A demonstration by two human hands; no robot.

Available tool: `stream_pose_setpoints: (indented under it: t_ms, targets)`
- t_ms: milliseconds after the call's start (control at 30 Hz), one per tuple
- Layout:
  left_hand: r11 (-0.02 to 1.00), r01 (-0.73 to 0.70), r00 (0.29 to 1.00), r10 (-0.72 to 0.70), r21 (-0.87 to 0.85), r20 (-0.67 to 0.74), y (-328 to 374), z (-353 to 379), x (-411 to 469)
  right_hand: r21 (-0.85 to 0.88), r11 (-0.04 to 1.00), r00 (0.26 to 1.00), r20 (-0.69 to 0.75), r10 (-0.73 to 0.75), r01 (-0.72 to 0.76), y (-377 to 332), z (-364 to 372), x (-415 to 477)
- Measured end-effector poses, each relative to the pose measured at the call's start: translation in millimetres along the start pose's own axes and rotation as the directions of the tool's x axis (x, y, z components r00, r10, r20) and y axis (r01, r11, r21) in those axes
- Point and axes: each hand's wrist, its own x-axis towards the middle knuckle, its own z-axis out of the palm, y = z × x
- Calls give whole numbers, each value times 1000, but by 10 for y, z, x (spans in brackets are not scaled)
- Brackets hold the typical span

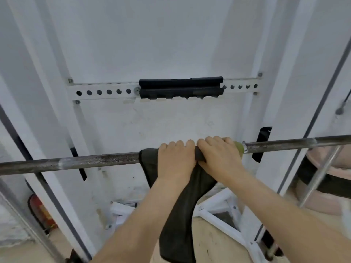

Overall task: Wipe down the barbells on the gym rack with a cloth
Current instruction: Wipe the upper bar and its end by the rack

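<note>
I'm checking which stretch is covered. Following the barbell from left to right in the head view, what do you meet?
bar → dark cloth → left hand → right hand → yellow-green patch → bar again

White wall (171,35) far behind. Perforated white rail (102,92) bolted across wall; black pad (180,85) wrapped round rail right of its middle. Red object (40,211) low left, partly hidden. Pinkish disc (341,158) with black band at right edge. White frame (227,196) on floor, centre.
</note>
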Motion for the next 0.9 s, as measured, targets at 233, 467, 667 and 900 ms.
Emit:
stream_pose_setpoints:
  t_ms: [233,467,667,900]
  targets:
    - [981,-187,977,180,-52,-114,294,68,52,-82,963,930,252,269,-256,309,-176,-124]
    - [992,-52,975,76,119,-208,-1129,63,-443,83,996,942,331,-48,22,-1031,-235,537]
    - [995,25,999,-28,92,34,-1245,-93,-321,314,949,800,561,-213,33,-953,-265,759]
    - [1000,-9,867,9,-3,498,-1287,-322,44,8,945,945,-35,-326,327,-361,34,236]
